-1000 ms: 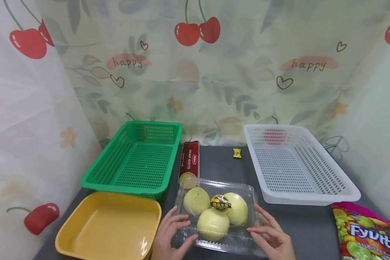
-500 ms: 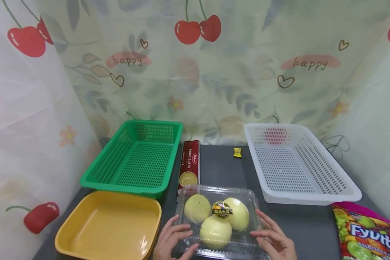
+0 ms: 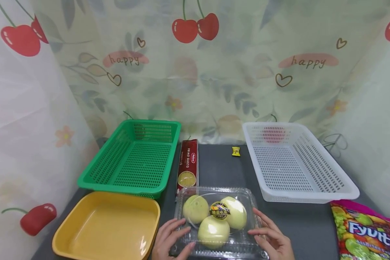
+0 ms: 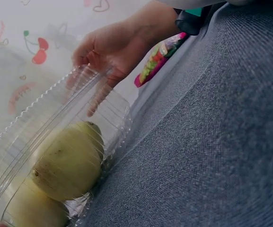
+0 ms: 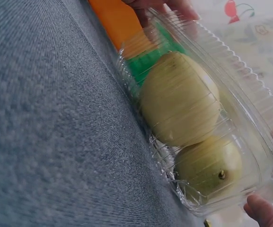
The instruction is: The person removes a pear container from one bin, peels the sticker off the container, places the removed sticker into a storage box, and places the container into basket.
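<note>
Overhead, a curtain (image 3: 195, 72) printed with red cherries and the word "happy" is seen behind and beside a dark grey table (image 3: 221, 166). At the back right a white perforated basket (image 3: 295, 162) is set, at the back left a green basket (image 3: 133, 159), and in front of the green one a yellow tray (image 3: 107, 225). At the right edge a purple snack bag (image 3: 367, 234) is cut off by the frame, its large lettering read only in part. Between the green basket and the clamshell a dark red carton (image 3: 187, 166) marked "PRIMO GUSTO" is laid lengthwise. At the near edge of the table, centred, a clear plastic clamshell box (image 3: 219, 220) is found, closed over three pale yellow-green round fruits (image 3: 213, 231); a round sticker (image 3: 220, 210) with writing too small to read is fixed on its lid. The box is framed by both hands, which are brought in from the near edge. The left hand (image 3: 170, 240) is laid against the box's left side, fingers curved loosely round its edge. The right hand (image 3: 273, 240) is laid against the right side, fingers gently bent, fingertips (image 4: 98, 99) touching the ribbed rim. Beyond, a small yellow wrapped sweet (image 3: 235, 151) is lying near the white basket.
</note>
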The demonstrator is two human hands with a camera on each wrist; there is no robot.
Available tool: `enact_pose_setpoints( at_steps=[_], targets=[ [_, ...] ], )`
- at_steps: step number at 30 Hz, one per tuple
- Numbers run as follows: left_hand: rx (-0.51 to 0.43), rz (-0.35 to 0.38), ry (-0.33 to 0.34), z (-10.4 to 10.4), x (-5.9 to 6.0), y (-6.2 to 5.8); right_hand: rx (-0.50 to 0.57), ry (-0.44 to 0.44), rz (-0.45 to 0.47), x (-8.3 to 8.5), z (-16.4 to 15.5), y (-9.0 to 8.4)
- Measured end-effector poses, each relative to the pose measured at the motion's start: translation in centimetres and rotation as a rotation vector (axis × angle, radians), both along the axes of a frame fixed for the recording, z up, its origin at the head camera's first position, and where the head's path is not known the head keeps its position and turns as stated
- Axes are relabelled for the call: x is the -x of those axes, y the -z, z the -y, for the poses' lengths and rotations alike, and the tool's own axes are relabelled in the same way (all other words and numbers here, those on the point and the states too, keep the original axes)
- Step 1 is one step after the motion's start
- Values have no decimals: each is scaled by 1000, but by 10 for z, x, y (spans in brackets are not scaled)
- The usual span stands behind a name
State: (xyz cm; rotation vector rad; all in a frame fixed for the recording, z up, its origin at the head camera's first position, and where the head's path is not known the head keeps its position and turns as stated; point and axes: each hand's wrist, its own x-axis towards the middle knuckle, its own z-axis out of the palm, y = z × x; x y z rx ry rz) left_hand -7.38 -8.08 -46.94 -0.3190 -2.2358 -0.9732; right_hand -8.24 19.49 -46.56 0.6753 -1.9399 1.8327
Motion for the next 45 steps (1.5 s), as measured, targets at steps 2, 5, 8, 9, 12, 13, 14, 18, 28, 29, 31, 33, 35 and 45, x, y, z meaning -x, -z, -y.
enact_pose_setpoints(
  at_steps=[2, 5, 8, 9, 12, 13, 14, 18, 28, 29, 31, 33, 35, 45],
  targets=[
    [13, -10, -15, 0, 1, 1, 0, -9, 1, 0, 1, -1],
    [2, 17, -33, -1, 1, 1, 10, -14, -4, 0, 1, -1],
    [-31, 55, -38, -3, 1, 0, 10, -8, 6, 0, 1, 0],
    [-45, 63, -33, -3, 1, 0, 13, -15, 1, 0, 1, 0],
    [-76, 99, -28, -4, 0, 0, 6, -42, -26, 2, -1, 0],
    [-83, 110, -29, -5, 0, 0, -6, -45, -28, 2, -1, 0],
    [-88, 120, -31, -5, 0, 0, -22, -46, -18, 2, -2, -1],
    [-106, 141, -31, -6, 0, -1, -135, -34, 154, 1, -8, -12],
    [-119, 136, -35, -6, 0, -2, -492, -12, 492, 15, -20, -57],
    [-121, 128, -35, -6, 0, -1, -511, 0, 484, 17, -20, -62],
    [-119, 119, -38, -6, 1, -1, -545, 19, 432, 21, -20, -68],
    [-116, 116, -41, -6, 1, -1, -559, 22, 376, 24, -20, -74],
    [-113, 117, -43, -5, 1, -1, -557, 6, 323, 29, -19, -78],
    [-128, 79, -20, -5, 2, 2, -580, -226, 308, 59, -11, -103]
  ],
)
